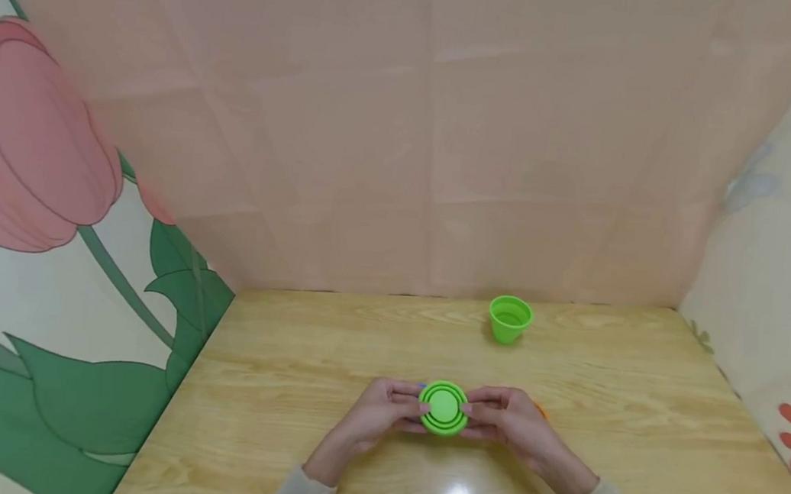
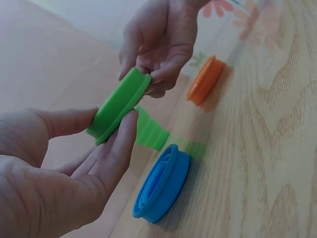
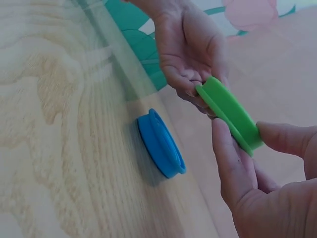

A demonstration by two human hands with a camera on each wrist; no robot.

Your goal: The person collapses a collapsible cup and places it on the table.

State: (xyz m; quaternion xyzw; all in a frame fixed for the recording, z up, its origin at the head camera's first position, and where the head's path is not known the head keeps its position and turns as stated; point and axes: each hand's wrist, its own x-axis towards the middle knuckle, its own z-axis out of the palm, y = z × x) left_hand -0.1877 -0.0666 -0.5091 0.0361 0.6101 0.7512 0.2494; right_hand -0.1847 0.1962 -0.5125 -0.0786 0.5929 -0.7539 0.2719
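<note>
Green disc (image 1: 443, 408): collapsed, above bench (image 1: 254, 390); left hand (image 1: 380, 413) and right hand (image 1: 510, 423) grips clamped on opposite edges. Green cup (image 1: 510, 321): extended, upright, farther back. Blue disc (image 2: 171, 186), orange disc (image 2: 205, 81): collapsed, on bench. Apparently one done, three pending.

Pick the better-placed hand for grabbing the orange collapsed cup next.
Probably the right hand: the orange collapsed cup lies just beyond it, while the left hand is farther away. Both pinch the green collapsed cup, so the right would release first.
</note>
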